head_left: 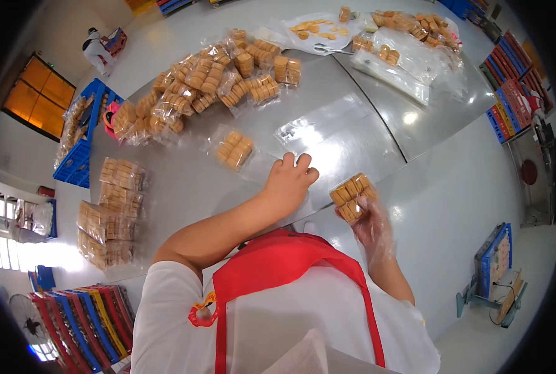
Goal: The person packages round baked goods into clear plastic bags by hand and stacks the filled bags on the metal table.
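My left hand, bare, is over the near edge of the metal table with its fingers bent. Clear plastic film shows just under it and appears to be gripped, though the thumb is hidden. My right hand, in a clear plastic glove, holds rows of round golden biscuits beyond the table edge. Whether these are bagged I cannot tell. Left of my left hand lies a clear bag of biscuits. Flat clear plastic bags are spread on the table ahead of both hands.
Many bagged biscuits are heaped across the table. More bags are stacked at the left edge, beside a blue crate. Scissors, loose biscuits and a plastic bag stack lie at the back. A person stands far left.
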Motion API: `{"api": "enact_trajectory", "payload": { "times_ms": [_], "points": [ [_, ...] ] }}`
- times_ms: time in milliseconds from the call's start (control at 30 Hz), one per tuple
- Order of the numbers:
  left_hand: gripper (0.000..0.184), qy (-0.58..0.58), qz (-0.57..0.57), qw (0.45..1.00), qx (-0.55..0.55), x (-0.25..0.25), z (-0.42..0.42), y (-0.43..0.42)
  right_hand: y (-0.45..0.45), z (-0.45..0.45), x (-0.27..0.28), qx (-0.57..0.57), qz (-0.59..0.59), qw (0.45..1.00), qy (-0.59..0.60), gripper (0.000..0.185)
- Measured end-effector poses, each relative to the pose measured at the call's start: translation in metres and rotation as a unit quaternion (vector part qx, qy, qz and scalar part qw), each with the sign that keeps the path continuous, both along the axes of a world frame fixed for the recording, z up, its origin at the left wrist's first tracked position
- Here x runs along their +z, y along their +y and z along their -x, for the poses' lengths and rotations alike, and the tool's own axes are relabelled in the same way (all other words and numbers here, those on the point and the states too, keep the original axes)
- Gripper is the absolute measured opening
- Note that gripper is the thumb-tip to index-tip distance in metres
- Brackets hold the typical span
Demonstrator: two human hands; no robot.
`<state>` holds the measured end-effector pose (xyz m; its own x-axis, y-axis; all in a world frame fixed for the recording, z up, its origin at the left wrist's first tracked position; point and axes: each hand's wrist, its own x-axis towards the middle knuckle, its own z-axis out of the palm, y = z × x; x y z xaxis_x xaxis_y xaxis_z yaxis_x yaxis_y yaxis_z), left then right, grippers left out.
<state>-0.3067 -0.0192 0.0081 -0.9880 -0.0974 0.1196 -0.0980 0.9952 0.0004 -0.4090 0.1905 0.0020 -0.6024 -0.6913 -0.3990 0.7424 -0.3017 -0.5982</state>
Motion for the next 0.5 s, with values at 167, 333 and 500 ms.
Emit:
{"api": "enact_trajectory", "payload": {
  "times_ms": [167, 333, 500],
  "points": [
    [0.039, -0.125, -0.012, 0.988, 0.093, 0.021, -0.002, -0.002, -0.020, 0.012, -0.016, 0.048, 0.070, 0.996, 0.012, 0.065],
    [0.056, -0.197, -0.091, 0.969, 0.119, 0.065, -0.008, -0.024, -0.062, 0.017, 0.017, 0.093, 0.128, 0.987, 0.002, 0.077],
    [0.065, -0.128, -0.137, 0.976, 0.109, 0.098, 0.001, -0.040, -0.097, 0.006, 0.009, 0.093, 0.114, 0.965, 0.216, 0.068]
  ]
}}
